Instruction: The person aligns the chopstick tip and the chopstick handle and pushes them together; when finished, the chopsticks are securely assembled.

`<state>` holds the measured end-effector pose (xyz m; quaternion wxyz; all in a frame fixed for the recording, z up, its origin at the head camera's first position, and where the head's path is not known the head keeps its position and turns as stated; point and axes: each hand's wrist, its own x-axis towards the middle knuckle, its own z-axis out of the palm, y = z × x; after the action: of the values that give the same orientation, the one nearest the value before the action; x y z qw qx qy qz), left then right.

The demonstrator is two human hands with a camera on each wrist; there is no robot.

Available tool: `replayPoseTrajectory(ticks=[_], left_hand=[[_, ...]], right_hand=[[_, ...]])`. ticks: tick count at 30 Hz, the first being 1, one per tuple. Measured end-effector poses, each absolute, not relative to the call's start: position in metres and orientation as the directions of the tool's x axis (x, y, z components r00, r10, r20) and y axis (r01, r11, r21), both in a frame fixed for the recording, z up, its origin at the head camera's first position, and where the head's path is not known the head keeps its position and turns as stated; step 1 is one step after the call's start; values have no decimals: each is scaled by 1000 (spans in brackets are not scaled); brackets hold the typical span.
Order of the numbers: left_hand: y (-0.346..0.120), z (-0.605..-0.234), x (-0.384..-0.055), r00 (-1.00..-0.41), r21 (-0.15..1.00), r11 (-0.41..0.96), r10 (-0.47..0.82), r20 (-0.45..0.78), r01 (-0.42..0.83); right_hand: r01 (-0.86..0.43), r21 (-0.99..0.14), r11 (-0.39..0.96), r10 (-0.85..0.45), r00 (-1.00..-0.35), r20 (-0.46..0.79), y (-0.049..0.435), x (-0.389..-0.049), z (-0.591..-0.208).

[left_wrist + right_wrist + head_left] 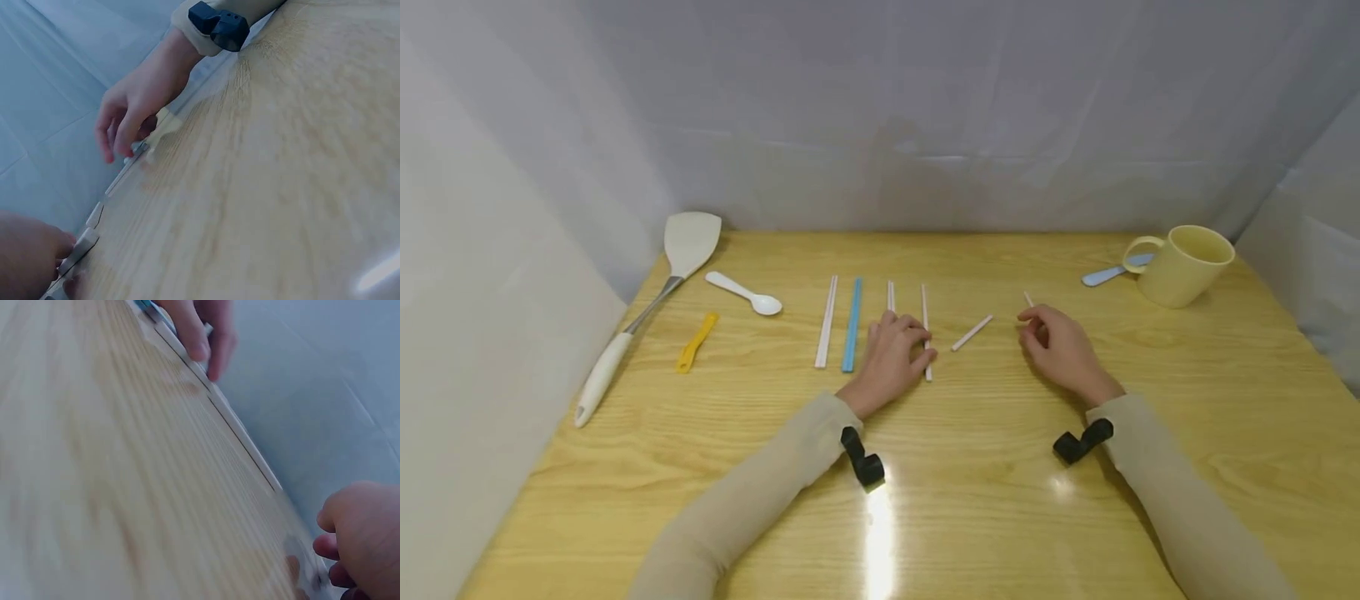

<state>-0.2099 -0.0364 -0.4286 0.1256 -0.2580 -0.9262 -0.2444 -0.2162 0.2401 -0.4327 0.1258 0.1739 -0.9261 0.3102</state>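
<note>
My left hand (891,358) is low over the table, thumb and fingertips at a pale chopstick (925,304) that runs beneath them. It also partly covers a pair of pale chopsticks (891,292). Farther left lie a white pair of chopsticks (826,325) and a blue pair (852,325). My right hand (1060,350) hovers with loosely bent fingers; the tip of a pale stick (1028,298) shows just beyond them, the rest hidden. Nothing shows between those fingers in the right wrist view. Between the hands a short pale stick (972,332) lies slanted.
On the left lie a white spatula (692,242), a white spoon (766,305) and a yellow-handled tool (697,343). At the back right stands a yellow mug (1180,271), its handle over a light blue utensil (1103,276). A pale curtain (925,117) hangs behind the table.
</note>
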Motion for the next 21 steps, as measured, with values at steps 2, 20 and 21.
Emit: replayPoseTrajectory(ticks=[2, 20, 21], left_hand=[[-36, -429, -211, -837, 391, 749, 411, 360, 536], [-35, -430, -214, -847, 429, 748, 337, 411, 506], [-35, -430, -215, -844, 427, 748, 334, 420, 508]], right_hand=[[-373, -528, 763, -206, -914, 349, 254, -212, -434], [-286, -546, 787, -124, -941, 314, 273, -214, -430], [-280, -546, 789, -119, -943, 312, 273, -215, -431]])
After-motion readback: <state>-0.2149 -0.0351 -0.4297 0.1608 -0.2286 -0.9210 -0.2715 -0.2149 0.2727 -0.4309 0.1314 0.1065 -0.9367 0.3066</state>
